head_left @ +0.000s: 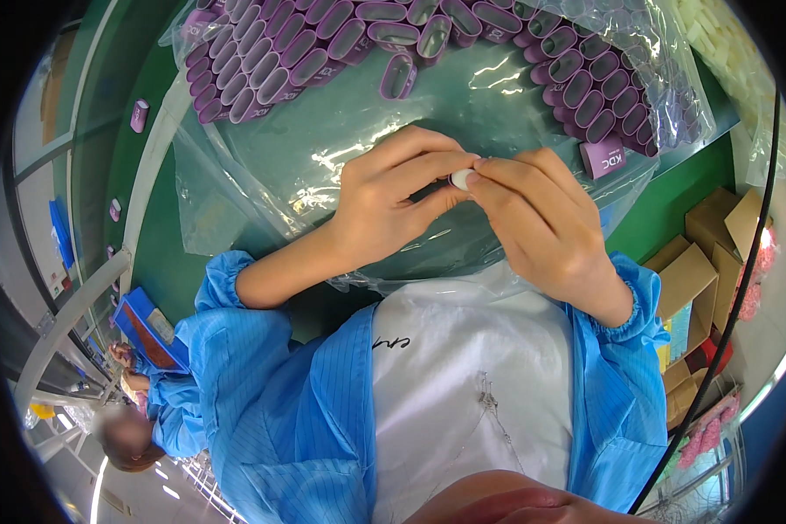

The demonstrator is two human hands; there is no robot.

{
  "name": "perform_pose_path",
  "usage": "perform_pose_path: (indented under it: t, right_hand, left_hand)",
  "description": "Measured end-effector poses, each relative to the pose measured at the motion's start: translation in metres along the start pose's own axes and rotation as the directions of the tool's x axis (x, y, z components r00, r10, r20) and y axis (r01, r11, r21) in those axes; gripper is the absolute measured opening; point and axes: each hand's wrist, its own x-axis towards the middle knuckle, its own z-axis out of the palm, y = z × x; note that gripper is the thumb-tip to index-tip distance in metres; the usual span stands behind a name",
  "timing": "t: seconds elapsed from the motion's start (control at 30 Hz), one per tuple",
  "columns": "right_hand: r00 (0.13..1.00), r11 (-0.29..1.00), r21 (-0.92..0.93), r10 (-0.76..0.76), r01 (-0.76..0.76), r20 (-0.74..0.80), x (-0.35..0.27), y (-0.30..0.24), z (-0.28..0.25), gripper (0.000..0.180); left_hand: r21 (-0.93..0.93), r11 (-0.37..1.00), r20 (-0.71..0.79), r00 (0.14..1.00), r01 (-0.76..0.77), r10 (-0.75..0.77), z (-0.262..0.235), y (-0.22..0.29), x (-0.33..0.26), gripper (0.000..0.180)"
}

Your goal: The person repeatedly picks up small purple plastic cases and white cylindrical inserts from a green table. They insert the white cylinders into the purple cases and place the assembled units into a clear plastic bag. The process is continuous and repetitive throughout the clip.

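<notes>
Fingertips of the left hand (393,196) and right hand (541,218) pinch one small, rounded, white plastic piece (461,179), mostly hidden between them.

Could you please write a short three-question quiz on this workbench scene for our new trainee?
1. True or false: the left hand and right hand meet at a small white part.
2. What colour are the oval sleeves lying on the clear plastic bag? A green, B purple, C yellow.
3. Fill in: the person's jacket sleeves are ____.

Key: 1 true; 2 B; 3 blue.
</notes>
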Motion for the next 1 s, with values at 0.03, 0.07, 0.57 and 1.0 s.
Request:
perform_pose_path:
  t: [0.03, 0.07, 0.57, 1.0]
  right_hand:
    - [1.0, 1.0, -0.017, -0.02, 0.02, 0.01, 0.001, 0.0, 0.001, 0.032]
    - [0.999, 0.999, -0.033, -0.039, 0.04, 0.021, 0.003, 0.0, 0.002, 0.032]
    - [0.987, 0.991, -0.034, -0.126, 0.13, 0.099, 0.003, -0.001, -0.003, 0.035]
    - [0.934, 0.943, -0.071, -0.308, 0.325, 0.182, 0.01, 0.017, -0.02, 0.03]
  left_hand:
    - [0.009, 1.0, -0.003, 1.0, -0.017, 0.017, 0.0, -0.001, 0.0, 0.031]
    - [0.019, 0.999, -0.006, 0.999, -0.034, 0.034, 0.001, -0.003, 0.0, 0.03]
    - [-0.001, 0.995, -0.04, 0.995, -0.096, 0.096, 0.003, -0.007, -0.001, 0.033]
    - [-0.004, 0.99, -0.039, 0.99, -0.138, 0.138, 0.005, -0.01, 0.0, 0.036]
